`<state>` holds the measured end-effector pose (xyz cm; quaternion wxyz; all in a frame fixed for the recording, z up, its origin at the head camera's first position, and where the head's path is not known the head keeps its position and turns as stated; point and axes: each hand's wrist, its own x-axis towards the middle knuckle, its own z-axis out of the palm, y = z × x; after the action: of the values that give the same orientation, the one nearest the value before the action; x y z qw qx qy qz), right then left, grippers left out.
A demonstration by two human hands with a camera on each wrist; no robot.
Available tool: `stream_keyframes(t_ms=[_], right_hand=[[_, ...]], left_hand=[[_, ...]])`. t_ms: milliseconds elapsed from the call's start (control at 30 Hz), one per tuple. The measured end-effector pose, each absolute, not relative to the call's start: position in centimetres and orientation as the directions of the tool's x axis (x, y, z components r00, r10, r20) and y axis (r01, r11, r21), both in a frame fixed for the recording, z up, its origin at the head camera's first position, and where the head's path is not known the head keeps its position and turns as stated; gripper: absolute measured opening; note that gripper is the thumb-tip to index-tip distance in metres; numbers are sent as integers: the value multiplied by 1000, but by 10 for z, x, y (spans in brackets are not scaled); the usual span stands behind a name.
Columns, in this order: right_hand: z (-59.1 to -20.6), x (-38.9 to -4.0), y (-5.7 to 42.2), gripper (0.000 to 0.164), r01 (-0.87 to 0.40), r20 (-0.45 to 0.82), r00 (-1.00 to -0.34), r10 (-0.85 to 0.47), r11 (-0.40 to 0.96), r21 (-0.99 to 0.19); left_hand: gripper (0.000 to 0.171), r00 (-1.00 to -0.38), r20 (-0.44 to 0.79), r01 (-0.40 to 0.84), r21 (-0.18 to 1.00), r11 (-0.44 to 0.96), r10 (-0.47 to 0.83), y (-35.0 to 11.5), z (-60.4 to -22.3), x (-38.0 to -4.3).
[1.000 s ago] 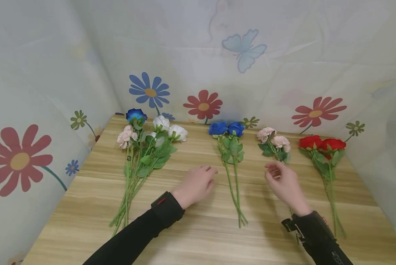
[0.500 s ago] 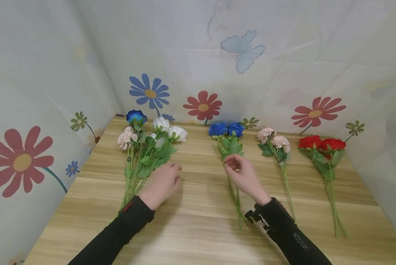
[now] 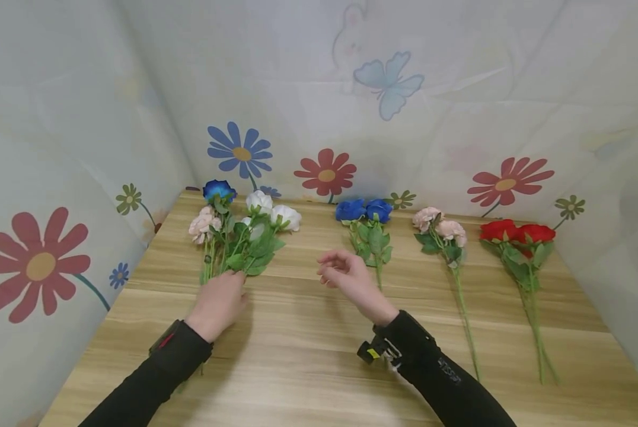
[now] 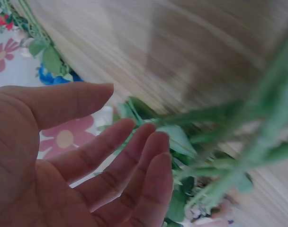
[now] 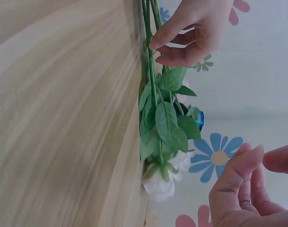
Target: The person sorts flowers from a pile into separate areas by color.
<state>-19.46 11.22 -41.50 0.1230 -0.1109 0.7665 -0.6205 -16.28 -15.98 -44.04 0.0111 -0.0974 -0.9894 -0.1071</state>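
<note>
My left hand (image 3: 217, 305) is at the stems of the left bunch, its fingers loosely bent and its thumb apart. This bunch has white roses (image 3: 285, 218), a blue rose (image 3: 219, 190) and pale pink flowers (image 3: 204, 225). In the left wrist view the green stems (image 4: 257, 153) pass just beyond my fingertips, with nothing between thumb and fingers. My right hand (image 3: 356, 284) hovers left of two blue roses (image 3: 350, 209) and partly hides their stems. Its fingers are loosely curled and hold nothing, as the right wrist view shows of that hand (image 5: 243, 196).
Two pale pink flowers (image 3: 451, 231) and a pair of red roses (image 3: 535, 232) lie further right on the wooden table (image 3: 292, 362). A cloth backdrop (image 3: 276, 71) printed with flowers and a butterfly stands behind and on both sides.
Both hands have moved left. The left hand has come from the middle of the table to the left bunch's stems; the right has passed from the pink flowers beyond the blue roses.
</note>
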Motion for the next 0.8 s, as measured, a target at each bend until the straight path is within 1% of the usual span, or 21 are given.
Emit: stream_keyframes(t_ms=[133,333,600,800], right_hand=[[-416,-192,107,24,-1,-68,-937,-342,197,-980],[-417,-190,105,21,-9,-65,-929,-364,198,-980],[-421,-189,107,23,-6,-77,-923,-377,213,-977],[-423,-189,106,26,-9,-73,-922,-380,211,-977]], left_hand=[[13,-983,18,182,205,962,182,-167,-443,-162],[9,-983,9,182,187,965,184,-175,-446,-160],[8,-985,-10,169,177,970,174,-186,-444,-164],[9,-986,-72,134,180,974,149,-196,-439,-170]])
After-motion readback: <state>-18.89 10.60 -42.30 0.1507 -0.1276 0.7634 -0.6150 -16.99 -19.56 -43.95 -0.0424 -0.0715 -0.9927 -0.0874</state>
